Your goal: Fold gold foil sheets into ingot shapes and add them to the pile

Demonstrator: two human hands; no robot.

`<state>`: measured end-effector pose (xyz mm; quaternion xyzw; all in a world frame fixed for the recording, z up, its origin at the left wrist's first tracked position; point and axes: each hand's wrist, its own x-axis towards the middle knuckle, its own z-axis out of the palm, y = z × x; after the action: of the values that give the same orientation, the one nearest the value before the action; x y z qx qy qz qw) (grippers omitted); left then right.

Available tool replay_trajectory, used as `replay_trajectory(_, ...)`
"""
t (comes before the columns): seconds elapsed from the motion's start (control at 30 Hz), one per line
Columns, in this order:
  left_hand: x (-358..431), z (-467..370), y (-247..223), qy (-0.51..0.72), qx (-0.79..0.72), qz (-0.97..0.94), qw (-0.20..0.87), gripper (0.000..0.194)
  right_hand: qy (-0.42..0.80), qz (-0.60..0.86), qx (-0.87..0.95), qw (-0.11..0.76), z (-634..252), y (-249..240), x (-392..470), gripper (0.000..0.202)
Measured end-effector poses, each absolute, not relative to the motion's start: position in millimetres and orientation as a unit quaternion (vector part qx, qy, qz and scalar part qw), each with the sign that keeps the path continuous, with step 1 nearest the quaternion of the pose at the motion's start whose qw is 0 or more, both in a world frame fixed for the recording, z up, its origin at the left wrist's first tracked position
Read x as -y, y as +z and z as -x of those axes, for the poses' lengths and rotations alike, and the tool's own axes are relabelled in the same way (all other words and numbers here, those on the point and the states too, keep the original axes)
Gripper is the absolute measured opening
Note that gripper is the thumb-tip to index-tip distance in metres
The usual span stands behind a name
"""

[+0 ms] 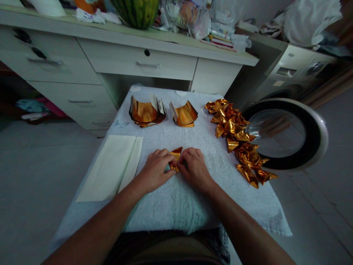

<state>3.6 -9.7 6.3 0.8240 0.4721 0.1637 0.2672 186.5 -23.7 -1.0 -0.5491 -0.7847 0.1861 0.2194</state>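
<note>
Between my two hands is a piece of gold foil paper [175, 152], partly folded, with a pointed corner sticking up at the far side. My left hand [157, 167] pinches its left side between thumb and fingers. On the other side, my right hand [194, 165] has its fingertips closed on the foil's right edge. The fingers hide much of the fold. Beyond them lie two curled stacks of gold foil sheets, a thicker left stack [145, 112] and a thinner right stack [184, 114]. Folded gold foil pieces [228, 123] form a long heap on the right.
A pale cloth [176, 206] covers the small table. White folded paper [109, 165] lies on its left. Behind stands a white drawer desk [165, 66] bearing a watermelon [136, 13] and plastic bags. A washing machine's open round door [286, 134] reaches beside the table's right edge.
</note>
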Motion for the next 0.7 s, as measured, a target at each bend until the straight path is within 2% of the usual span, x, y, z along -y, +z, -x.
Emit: replay_trajectory(0.7, 9.4, -3.6, 9.1, 0.140, -0.474, -0.824, 0.277, 0.015, 0.162, 0.548, 0.799, 0.188, -186.0, 5.8, 29.9, 0.010)
